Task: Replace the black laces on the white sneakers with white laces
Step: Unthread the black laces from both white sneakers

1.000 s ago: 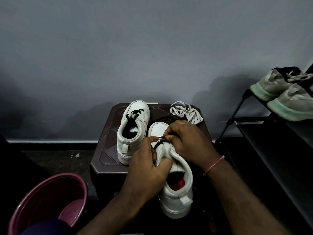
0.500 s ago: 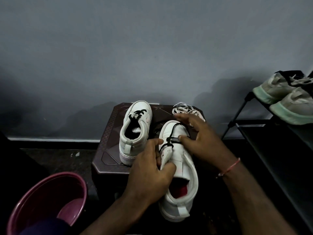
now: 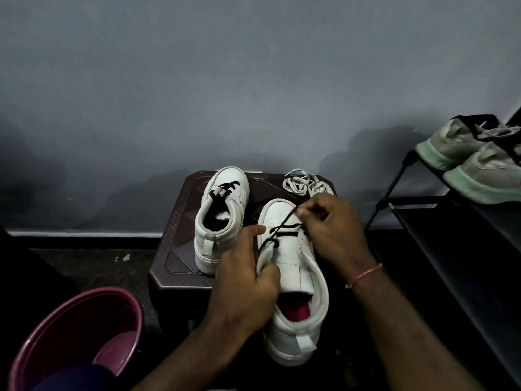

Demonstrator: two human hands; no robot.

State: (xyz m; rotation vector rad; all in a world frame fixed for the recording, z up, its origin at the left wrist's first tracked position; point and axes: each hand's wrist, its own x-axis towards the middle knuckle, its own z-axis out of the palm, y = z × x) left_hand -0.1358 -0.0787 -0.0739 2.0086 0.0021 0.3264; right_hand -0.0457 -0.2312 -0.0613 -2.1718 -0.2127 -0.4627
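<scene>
The left hand (image 3: 242, 280) grips the near sneaker (image 3: 294, 266) by its left eyelet flap, thumb and curled fingers closed over the soft padded edge and the forefinger lying out straight toward the lacing. The shoe is smooth white leather-like stuff with a thick pale sole, a broad flat tongue and a red lining showing deep in the opening; its heel hangs off the front edge of the stool (image 3: 180, 221), below the left wrist. The right hand (image 3: 335, 230) pinches the thin black lace (image 3: 282, 225) between thumb and fingertips just over the toe cap, the cord running taut from there down to a couple of flat crossings still threaded in the lower eyelets.

Just beyond the left hand stands the far sneaker (image 3: 222, 210), upright, heel toward the camera, with a second black lace (image 3: 225, 190) bunched loosely at its front. Past the right knuckles lie the white laces (image 3: 303, 184) – flat woven tape wound into two small coils, the right hand covering part of the nearer one. The stool is dark brown moulded plastic with a patterned rim and cut corners.

Below the left forearm sits a round maroon plastic basin (image 3: 70, 334). Out to the right of the right arm is a black metal shoe rack (image 3: 408, 200) carrying grey sneakers (image 3: 485, 165) with mint-green soles. A thin pink thread band (image 3: 363, 275) circles the right wrist – behind everything, a matt grey wall (image 3: 253, 80).
</scene>
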